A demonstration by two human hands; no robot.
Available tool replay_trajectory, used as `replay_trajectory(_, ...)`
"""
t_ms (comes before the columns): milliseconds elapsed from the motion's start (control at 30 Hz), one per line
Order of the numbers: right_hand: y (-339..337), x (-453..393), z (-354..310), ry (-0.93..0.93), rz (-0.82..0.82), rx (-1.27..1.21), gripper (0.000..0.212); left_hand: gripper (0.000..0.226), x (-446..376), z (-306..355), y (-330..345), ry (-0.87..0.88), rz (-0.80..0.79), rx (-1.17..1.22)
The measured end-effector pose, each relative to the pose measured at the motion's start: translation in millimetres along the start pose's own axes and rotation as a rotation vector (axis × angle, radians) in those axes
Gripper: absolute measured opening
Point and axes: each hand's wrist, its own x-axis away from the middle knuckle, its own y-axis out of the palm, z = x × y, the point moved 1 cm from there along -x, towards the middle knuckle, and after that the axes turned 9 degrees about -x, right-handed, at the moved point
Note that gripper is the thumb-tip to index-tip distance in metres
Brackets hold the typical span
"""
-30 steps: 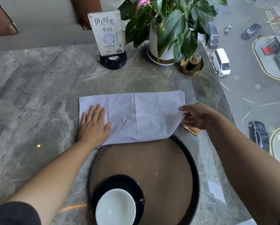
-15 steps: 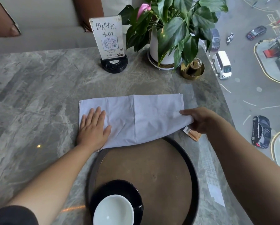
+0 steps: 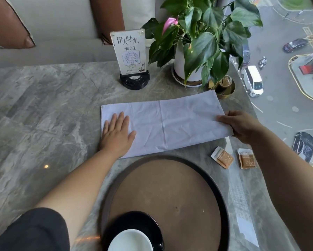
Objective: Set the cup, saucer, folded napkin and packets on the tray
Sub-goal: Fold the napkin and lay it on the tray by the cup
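Note:
A pale folded napkin (image 3: 170, 122) lies flat on the marble table, just beyond the round brown tray (image 3: 222, 205). My left hand (image 3: 116, 135) presses flat on the napkin's left end, fingers spread. My right hand (image 3: 242, 125) pinches the napkin's right edge. A white cup (image 3: 130, 240) sits on a black saucer (image 3: 152, 223) at the tray's near left. Two brown packets (image 3: 223, 157) (image 3: 246, 161) lie on the table to the right of the tray, below my right hand.
A table sign in a black stand (image 3: 131, 57) and a potted plant (image 3: 195, 51) stand behind the napkin. A small gold holder (image 3: 224, 87) sits at the napkin's far right corner. The table's right edge (image 3: 257, 113) runs along a window.
The napkin's right end has been laid flat and now lies clear of the tray's rim. My right hand moved up and right, uncovering both packets. My left hand stays pressed down.

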Motion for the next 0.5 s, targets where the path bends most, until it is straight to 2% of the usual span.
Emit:
replay_trajectory(167,22,20,-8,-0.207,-0.025,0.000,0.013,0.072,22,-9,9,0.014,0.022,0.012)
replay_trajectory(300,62,40,-21,-0.320,-0.138,-0.027,0.029,0.072,52,-18,21,0.019,0.015,-0.006)
replay_trajectory(400,100,49,-23,-0.361,-0.186,-0.015,0.015,0.072,55,-17,20,-0.001,-0.014,-0.016)
replay_trajectory(500,144,53,-19,-0.345,-0.252,-0.004,0.015,0.070,57,-18,15,0.009,-0.015,0.040)
